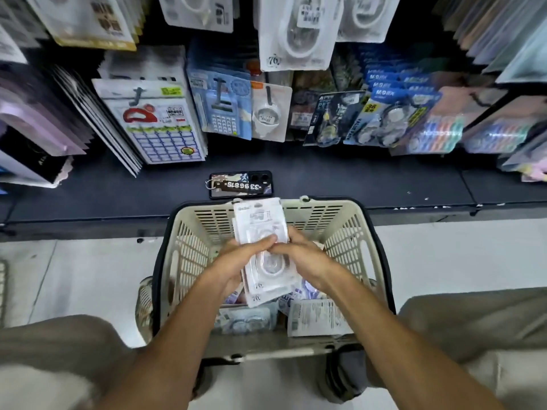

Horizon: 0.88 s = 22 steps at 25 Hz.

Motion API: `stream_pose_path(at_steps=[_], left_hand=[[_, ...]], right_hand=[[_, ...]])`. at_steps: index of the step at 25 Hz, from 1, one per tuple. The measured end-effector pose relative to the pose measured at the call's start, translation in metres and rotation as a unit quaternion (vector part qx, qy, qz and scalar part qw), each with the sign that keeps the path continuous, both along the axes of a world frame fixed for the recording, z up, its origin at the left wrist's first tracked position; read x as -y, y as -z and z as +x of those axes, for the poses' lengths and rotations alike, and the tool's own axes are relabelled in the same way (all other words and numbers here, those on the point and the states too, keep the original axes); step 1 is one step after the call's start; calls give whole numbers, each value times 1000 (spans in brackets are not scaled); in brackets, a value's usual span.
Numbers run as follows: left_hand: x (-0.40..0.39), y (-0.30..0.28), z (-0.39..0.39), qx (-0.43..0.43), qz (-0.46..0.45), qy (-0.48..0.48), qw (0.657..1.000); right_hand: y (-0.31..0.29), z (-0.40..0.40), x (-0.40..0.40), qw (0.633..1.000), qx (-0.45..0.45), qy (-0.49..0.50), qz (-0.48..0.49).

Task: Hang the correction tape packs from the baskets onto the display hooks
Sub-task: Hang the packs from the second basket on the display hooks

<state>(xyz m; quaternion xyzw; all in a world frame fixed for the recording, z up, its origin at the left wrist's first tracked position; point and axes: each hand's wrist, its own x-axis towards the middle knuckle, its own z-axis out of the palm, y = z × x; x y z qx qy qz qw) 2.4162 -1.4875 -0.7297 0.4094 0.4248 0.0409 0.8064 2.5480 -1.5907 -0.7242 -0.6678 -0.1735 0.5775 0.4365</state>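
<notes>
Over the beige basket [352, 232] I hold a stack of white correction tape packs [262, 229]. My left hand [236, 258] grips the stack from the left with its fingers across the front. My right hand [302, 255] grips it from the right. The lowest packs [268, 279] of the stack show a "76" price mark. More packs [245, 319] lie in the basket bottom. Matching white packs [299, 34] hang on hooks at the top centre of the display.
A phone with a numbered key tag [241, 185] lies on the dark shelf base just beyond the basket. Hanging goods fill the display: calculators [222, 110], blue tape value packs [381, 119], label sheets [157, 125]. My knees flank the basket. A second basket edge [145, 303] shows at left.
</notes>
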Motion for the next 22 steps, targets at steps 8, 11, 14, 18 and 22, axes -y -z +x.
stream_pose_path(at_steps=[8, 11, 14, 18, 22], left_hand=[[-2, 17, -4, 26, -25, -107, 994], [-7, 16, -2, 57, -68, -83, 993], [-2, 17, -1, 66, -57, -70, 994], [1, 20, -3, 104, -66, -69, 990], [0, 17, -2, 118, -59, -82, 988]], right_hand=[[-1, 1, 12, 991, -115, -53, -33], [1, -2, 4, 988, -122, 92, 6], [-3, 8, 5, 991, -80, 110, 8], [-12, 21, 6, 994, 27, 102, -15], [-15, 26, -3, 979, 11, 203, -7]])
